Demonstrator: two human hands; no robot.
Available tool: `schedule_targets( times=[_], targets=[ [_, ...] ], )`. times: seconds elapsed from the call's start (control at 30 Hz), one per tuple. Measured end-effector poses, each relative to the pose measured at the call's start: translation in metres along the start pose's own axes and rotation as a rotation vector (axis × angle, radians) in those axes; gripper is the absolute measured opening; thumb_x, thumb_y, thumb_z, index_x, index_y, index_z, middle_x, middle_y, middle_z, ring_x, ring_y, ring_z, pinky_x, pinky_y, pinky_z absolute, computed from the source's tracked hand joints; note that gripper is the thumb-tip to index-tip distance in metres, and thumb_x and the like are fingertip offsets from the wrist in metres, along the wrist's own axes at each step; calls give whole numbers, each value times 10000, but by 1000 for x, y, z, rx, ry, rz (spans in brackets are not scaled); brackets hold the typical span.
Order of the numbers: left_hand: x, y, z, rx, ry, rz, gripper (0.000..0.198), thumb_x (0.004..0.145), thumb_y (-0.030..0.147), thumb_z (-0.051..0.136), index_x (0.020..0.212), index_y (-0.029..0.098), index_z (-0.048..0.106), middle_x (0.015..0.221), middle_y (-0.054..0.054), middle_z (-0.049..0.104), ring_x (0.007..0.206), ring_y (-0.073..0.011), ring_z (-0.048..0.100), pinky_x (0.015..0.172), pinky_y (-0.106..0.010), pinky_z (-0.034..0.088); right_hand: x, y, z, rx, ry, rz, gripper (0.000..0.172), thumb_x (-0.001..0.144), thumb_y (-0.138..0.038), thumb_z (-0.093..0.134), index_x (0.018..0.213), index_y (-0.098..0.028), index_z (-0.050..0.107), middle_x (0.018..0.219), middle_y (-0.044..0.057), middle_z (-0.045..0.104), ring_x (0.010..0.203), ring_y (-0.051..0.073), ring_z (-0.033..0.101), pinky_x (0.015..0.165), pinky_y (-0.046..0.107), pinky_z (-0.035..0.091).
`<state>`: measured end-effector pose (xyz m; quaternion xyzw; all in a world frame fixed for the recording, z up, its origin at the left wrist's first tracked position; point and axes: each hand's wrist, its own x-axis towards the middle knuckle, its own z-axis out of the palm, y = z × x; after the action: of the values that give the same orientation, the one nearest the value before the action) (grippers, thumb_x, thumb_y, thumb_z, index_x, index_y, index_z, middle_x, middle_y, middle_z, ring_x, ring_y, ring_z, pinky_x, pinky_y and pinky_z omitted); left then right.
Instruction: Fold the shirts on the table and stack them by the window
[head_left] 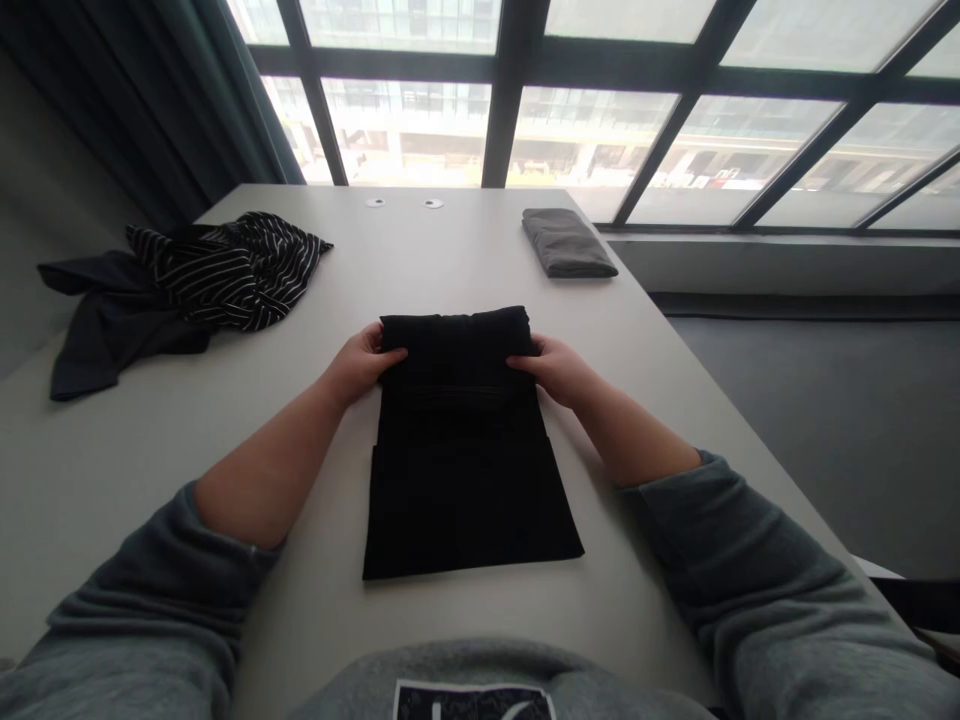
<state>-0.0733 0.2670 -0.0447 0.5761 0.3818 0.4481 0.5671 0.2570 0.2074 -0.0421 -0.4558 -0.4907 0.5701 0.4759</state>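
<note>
grey sweatshirt point(480, 662) nearest; both hands point(358, 362) gripping partly folded black cloth point(459, 470)

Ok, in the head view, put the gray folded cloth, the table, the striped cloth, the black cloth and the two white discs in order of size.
1. Table
2. Black cloth
3. Striped cloth
4. Gray folded cloth
5. Left disc and right disc: they look alike, so unranked

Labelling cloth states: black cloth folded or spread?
Partly folded: near end of black cloth lies flat; far end, between left hand and right hand, is doubled over.
</note>
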Motion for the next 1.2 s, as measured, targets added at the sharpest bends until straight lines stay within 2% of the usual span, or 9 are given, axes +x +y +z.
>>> schedule_targets(
  times=[0.13, 0.3, 0.43, 0.57, 0.7, 0.77, 0.9, 1.07, 1.2],
  targets=[
    [-9, 16, 0, 46, 80, 91, 557, 627, 387, 981, 1057, 181, 693, 1003, -43, 778, 962, -247, 740, 933, -404, 608, -4, -7, 1, 12, 33, -86, 487, 625, -341, 952, 1060, -209, 776, 1055, 36, 797, 1018, 276, 724, 1045, 508, 536],
    [-49, 40, 2, 256, 98, 142, 443, 699, 417, 922, 964, 204, 638, 803, 29, 694, 747, -173, 685, 708, -302, 599, -24, -10, -1, -41, 54, -125, 481, 619, -392, 965, 1023, -214, 774, 1013, 33, 794, 977, 278, 722, 987, 503, 560],
    [-88, 55, 12, 422, 99, 222, 357, 772, 398, 867, 960, 205, 632, 904, -8, 744, 792, -180, 701, 745, -314, 598, -48, -11, -2, -196, 78, -210, 411, 673, -438, 943, 959, -209, 756, 893, 14, 767, 885, 258, 711, 900, 472, 585],
    [-119, 70, 16, 540, -63, 346, 234, 865, 337, 798, 921, 214, 607, 1096, -75, 792, 933, -212, 748, 853, -346, 598, -80, -22, -2, -425, 50, -353, 320, 770, -434, 895, 950, -221, 737, 873, 14, 764, 849, 248, 720, 864, 433, 590],
    [-144, 77, 14, 655, -263, 468, 132, 901, 243, 752, 900, 215, 623, 1063, -92, 806, 972, -214, 763, 890, -339, 591, -109, -29, -4, -523, -200, -487, 205, 902, -380, 789, 1041, -238, 737, 1126, 84, 796, 1071, 278, 748, 981, 431, 573],
    [-154, 75, 14, 683, -338, 508, 92, 902, 167, 710, 881, 214, 634, 1036, -84, 804, 934, -195, 760, 869, -317, 587, -118, -26, -7, -605, -289, -554, 115, 940, -309, 737, 1035, -245, 746, 1146, 93, 790, 1085, 261, 746, 987, 417, 572],
    [-169, 69, 17, 747, -478, 521, 301, 792, -48, 528, 870, 217, 647, 1010, -46, 788, 933, -168, 737, 846, -282, 573, -129, -14, -9, -782, -330, -668, 117, 940, -191, 687, 990, -262, 766, 1071, 78, 771, 1021, 231, 728, 933, 396, 585],
    [-176, 70, 16, 749, -505, 527, 439, 644, -99, 434, 874, 218, 633, 1026, -29, 768, 954, -158, 722, 855, -268, 565, -138, -10, -9, -829, -354, -692, 200, 910, -123, 684, 1018, -268, 769, 1087, 71, 754, 1046, 228, 723, 961, 392, 593],
    [-179, 74, 15, 754, -507, 517, 486, 592, -97, 412, 889, 217, 635, 1050, -32, 756, 975, -161, 717, 848, -263, 561, -142, -13, -12, -822, -365, -663, 229, 905, -105, 679, 1037, -268, 772, 1110, 68, 759, 1038, 223, 736, 973, 378, 599]
  ],
)
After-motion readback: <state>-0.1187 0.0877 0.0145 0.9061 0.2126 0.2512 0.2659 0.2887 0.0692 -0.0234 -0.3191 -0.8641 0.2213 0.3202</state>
